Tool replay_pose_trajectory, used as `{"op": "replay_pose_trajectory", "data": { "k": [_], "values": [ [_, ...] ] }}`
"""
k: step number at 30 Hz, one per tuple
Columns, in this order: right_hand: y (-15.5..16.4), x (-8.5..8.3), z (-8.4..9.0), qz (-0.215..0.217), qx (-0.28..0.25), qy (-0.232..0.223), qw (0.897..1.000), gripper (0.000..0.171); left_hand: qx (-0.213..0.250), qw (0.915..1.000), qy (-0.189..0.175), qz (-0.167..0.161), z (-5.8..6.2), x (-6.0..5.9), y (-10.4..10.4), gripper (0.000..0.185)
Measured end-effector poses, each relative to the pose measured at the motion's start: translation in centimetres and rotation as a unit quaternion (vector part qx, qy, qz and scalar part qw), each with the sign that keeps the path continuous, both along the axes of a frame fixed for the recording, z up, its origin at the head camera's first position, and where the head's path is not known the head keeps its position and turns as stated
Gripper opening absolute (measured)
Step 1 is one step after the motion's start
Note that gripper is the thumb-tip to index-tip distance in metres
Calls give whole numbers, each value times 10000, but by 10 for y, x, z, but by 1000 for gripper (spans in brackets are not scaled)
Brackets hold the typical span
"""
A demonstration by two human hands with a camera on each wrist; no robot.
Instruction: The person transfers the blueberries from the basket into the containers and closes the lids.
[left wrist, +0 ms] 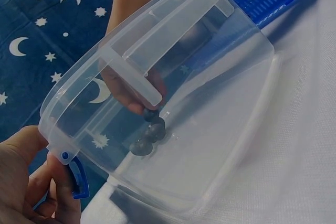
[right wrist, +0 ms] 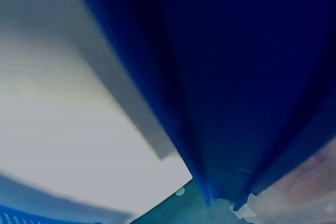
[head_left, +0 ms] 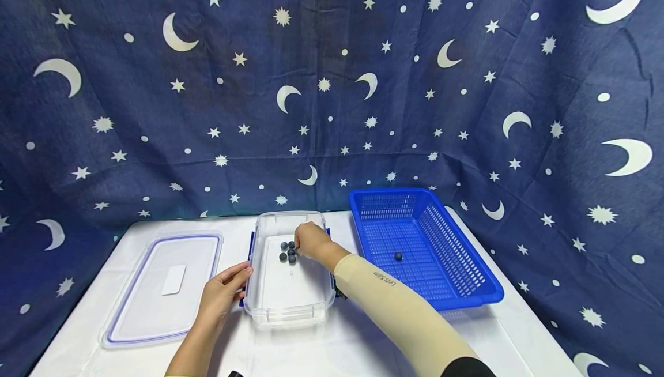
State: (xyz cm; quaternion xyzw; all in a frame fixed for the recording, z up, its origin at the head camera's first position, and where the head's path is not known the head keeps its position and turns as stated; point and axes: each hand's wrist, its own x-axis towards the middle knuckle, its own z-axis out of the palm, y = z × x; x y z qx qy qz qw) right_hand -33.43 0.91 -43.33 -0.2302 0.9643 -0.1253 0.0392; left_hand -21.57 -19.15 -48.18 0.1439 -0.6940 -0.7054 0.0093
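Observation:
A clear plastic container [head_left: 287, 315] with blue side clips stands on the white table. My left hand [head_left: 222, 293] grips its left rim, thumb on the edge and fingers curled beside the blue clip [left wrist: 79, 179]. Inside lie several small dark balls [head_left: 283, 257], clustered toward the middle. Reaching in over the right wall, my right hand [head_left: 313, 241] has its fingertips down at the cluster. In the left wrist view they pinch one dark ball [left wrist: 150, 114] beside the others. Close dark blue plastic [right wrist: 236, 77] fills much of the right wrist view, where the right fingers are hidden.
On the right stands a blue perforated basket [head_left: 469, 299] with one dark ball [head_left: 398, 256] in it. A clear lid [head_left: 142, 308] with a blue seal and a white label lies at the left. Behind the table hangs a starry blue cloth [head_left: 332, 135].

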Motion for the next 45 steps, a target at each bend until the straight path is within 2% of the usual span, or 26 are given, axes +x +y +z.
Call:
{"op": "replay_pose_trajectory", "data": {
  "k": [7,11,15,18,21,24,28,32,35,38,45],
  "values": [
    [-1,1,-5,-45,342,200,9992,18,35,10000,-1,-12,1,0,1,53],
    [0,0,-6,-39,350,285,9990,15,50,10000,11,-23,1,0,1,53],
    [3,1,-1,-18,-83,219,9997,12,54,10000,9,-25,0,0,2,52],
    [9,0,6,-15,-786,186,9967,14,57,10000,21,-11,0,-1,2,52],
    [20,-5,17,-131,-1640,-42,9864,14,36,10000,21,-12,0,-1,1,52],
    [38,-10,35,-475,-2354,-381,9700,14,34,10000,9,-18,0,-2,1,52],
    [80,-16,57,-916,-2822,-774,9518,18,31,10000,-1,-32,1,-2,1,53],
    [136,-21,63,-1187,-3127,-1011,9370,26,10,10000,-4,-39,1,-2,1,53],
    [179,-20,57,-1459,-3213,-1205,9279,32,16,10000,-27,-45,0,-2,0,53],
    [213,-16,44,-1701,-3051,-1469,9254,35,48,10000,-75,-44,0,-1,-2,54],
    [255,-5,8,-1772,-2684,-2057,9243,39,144,9998,-133,-85,-1,0,-3,56]
  ]
}}
